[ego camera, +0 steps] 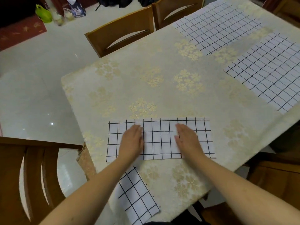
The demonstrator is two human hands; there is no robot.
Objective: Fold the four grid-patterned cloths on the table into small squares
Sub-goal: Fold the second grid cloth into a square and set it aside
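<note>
A white cloth with a black grid (159,138) lies in front of me as a long rectangle, folded in half. My left hand (132,141) rests flat on its left part, and my right hand (188,139) rests flat on its right part, fingers together, palms down. A small folded grid cloth (138,196) lies near the table's front edge, partly under my left forearm. Two unfolded grid cloths lie flat farther away: one at the far right (217,26), one at the right edge (269,70).
The table wears a cream cloth with gold flowers (146,82). Wooden chairs stand at the far side (120,33), at the front left (32,176) and at the right (276,176). A white tiled floor lies to the left, with bags and bottles (56,15) far back.
</note>
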